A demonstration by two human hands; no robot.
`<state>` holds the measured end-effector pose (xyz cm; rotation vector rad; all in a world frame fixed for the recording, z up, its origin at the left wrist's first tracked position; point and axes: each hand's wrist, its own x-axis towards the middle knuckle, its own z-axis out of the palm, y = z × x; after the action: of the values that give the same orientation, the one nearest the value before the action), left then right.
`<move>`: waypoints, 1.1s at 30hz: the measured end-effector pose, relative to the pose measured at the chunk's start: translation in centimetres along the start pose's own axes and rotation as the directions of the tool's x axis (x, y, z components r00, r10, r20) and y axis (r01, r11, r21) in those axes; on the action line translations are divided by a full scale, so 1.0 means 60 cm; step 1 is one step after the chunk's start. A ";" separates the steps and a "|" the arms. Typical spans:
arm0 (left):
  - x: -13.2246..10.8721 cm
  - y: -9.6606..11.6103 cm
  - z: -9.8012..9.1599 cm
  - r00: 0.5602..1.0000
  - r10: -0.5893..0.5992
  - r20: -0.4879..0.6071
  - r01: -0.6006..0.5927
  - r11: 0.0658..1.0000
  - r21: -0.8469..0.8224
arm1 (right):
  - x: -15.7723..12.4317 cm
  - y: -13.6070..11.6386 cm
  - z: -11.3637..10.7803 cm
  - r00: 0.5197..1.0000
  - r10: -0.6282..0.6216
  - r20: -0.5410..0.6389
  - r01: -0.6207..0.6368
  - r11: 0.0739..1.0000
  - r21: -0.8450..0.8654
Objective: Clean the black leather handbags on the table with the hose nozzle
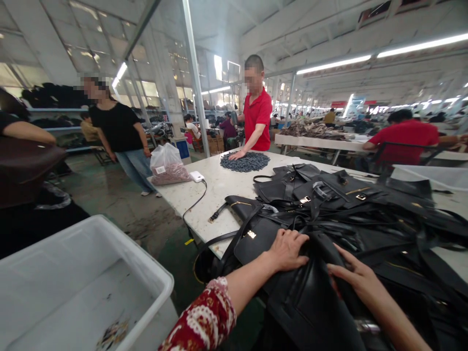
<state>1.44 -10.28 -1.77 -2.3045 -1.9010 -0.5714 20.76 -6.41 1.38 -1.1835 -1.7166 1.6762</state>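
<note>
A black leather handbag [303,302] is held close in front of me, at the near edge of the table. My left hand [288,249] grips its upper edge, fingers bent over the leather. On the other side my right hand [356,275] holds the same bag, thumb and fingers apart around a fold, with some fingertips hidden behind it. Just beyond lies a pile of black bags [329,195] with straps, gold zips and buckles. A flap with a gold clasp [251,235] shows beside my left wrist.
A white plastic bin [91,234] with scraps at its bottom stands at left. On the white table [190,200] are a clear bag of brownish pieces [170,165], a cabled white device [196,176] and a dark heap [244,162] under a co-worker's hand. Other people stand or sit around.
</note>
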 end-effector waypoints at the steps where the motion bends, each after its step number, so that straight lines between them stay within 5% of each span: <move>1: 0.000 0.004 -0.003 1.000 -0.008 0.013 0.008 1.000 0.017 | -0.003 0.000 -0.007 0.999 -0.014 -0.040 0.014 1.000 0.001; 5: 0.015 0.039 -0.013 1.000 -0.010 0.019 0.008 0.995 0.100 | -0.066 -0.004 -0.064 0.986 -0.012 -0.169 0.015 1.000 0.012; 8: 0.047 0.073 -0.009 0.991 0.131 0.035 -0.133 0.989 0.064 | -0.133 -0.003 -0.114 0.968 0.009 -0.250 0.004 0.999 0.050; 13: 0.095 0.119 0.043 0.912 0.392 0.119 -0.381 0.918 -0.106 | -0.220 0.031 -0.179 0.899 -0.002 -0.438 0.054 0.993 0.108; 19: 0.104 0.130 0.103 0.919 0.363 0.153 -0.370 0.929 0.017 | -0.286 0.041 -0.188 0.918 0.090 -0.387 -0.028 0.986 0.162; 27: 0.102 0.135 0.088 0.926 0.363 0.100 -0.366 0.931 0.004 | -0.244 0.056 -0.145 0.966 0.209 -0.155 -0.173 0.960 0.219; 33: 0.099 0.137 0.085 0.901 0.420 0.111 -0.420 0.907 -0.020 | -0.171 0.079 -0.150 0.958 0.199 -0.204 -0.154 0.964 0.219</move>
<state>11.41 -4.99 -3.10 -2.6789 -1.3623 -0.3897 34.65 -10.32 0.59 -1.4037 -1.3050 1.6973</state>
